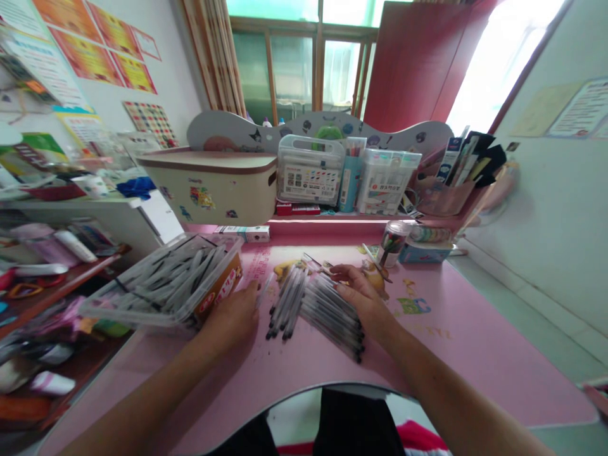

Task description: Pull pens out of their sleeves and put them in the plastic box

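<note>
**Figure.** The left hand [232,320] is placed on the pink tabletop [456,367], just beside the near right corner of a clear plastic box [161,285] filled with pens. The right hand [358,297] is laid over a bunch of black-tipped pens [332,320]. A second bunch of pens [287,301] is seen between the hands, which are held apart; whether either grips anything cannot be told. A cream bin [206,190] and marker cases [310,170] are arranged along the far edge.
</note>
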Demonstrator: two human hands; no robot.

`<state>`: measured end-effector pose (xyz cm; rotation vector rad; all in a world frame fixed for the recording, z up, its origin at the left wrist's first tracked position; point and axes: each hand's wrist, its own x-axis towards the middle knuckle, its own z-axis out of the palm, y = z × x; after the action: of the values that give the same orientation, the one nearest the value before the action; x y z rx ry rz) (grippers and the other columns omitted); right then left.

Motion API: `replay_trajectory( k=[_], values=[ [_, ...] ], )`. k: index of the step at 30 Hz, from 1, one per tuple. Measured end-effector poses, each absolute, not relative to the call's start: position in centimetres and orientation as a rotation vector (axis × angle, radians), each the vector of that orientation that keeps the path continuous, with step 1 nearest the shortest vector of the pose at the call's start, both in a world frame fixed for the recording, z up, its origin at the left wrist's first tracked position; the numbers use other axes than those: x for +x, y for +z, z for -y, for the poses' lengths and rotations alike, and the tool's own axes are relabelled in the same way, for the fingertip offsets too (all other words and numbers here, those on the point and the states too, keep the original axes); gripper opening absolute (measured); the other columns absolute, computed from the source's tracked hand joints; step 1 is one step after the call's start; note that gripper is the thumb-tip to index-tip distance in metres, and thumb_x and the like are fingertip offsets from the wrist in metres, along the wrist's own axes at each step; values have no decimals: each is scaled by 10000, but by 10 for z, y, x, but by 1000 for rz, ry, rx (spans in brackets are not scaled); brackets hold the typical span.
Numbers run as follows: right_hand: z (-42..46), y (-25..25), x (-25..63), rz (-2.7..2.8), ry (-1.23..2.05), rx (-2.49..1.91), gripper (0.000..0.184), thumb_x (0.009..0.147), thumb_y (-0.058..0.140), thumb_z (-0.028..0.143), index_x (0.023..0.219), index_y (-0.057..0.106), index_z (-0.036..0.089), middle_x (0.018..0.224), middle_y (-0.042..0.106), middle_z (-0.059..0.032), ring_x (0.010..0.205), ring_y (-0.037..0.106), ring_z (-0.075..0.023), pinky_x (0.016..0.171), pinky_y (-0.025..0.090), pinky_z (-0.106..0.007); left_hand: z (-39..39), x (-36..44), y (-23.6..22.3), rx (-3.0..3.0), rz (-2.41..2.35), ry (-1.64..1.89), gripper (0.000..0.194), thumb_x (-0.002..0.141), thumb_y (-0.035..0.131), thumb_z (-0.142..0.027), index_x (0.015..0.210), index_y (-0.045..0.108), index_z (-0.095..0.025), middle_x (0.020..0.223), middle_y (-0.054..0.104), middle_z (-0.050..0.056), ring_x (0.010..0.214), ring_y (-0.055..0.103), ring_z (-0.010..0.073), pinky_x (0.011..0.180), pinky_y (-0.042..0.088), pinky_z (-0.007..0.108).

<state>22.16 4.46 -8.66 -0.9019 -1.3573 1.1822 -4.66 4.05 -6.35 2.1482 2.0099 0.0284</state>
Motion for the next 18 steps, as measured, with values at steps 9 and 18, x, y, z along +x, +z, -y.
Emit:
replay_trajectory(
  k=[9, 18],
  values=[
    [-35, -77, 222, 1739, 564, -1052, 555, 827, 648, 295, 1355, 488, 235, 1390, 520, -121, 1300, 446, -290, 1116, 310, -484, -30, -4, -10, 2156, -1581, 593, 335, 813, 477, -211, 1061, 700, -179, 910, 739, 60, 846, 670, 227, 764, 460, 323],
    [-40, -71, 222, 1825, 535, -1093, 223, 951, 466, 244, 1002, 683, 233, 938, 674, -76, 919, 603, -246, 912, 448, -418, -56, 33, -10, 1546, -1029, 1019, 275, 725, 710, -329, 943, 690, -162, 723, 651, 11, 583, 557, 129, 575, 453, 255]
  ],
)
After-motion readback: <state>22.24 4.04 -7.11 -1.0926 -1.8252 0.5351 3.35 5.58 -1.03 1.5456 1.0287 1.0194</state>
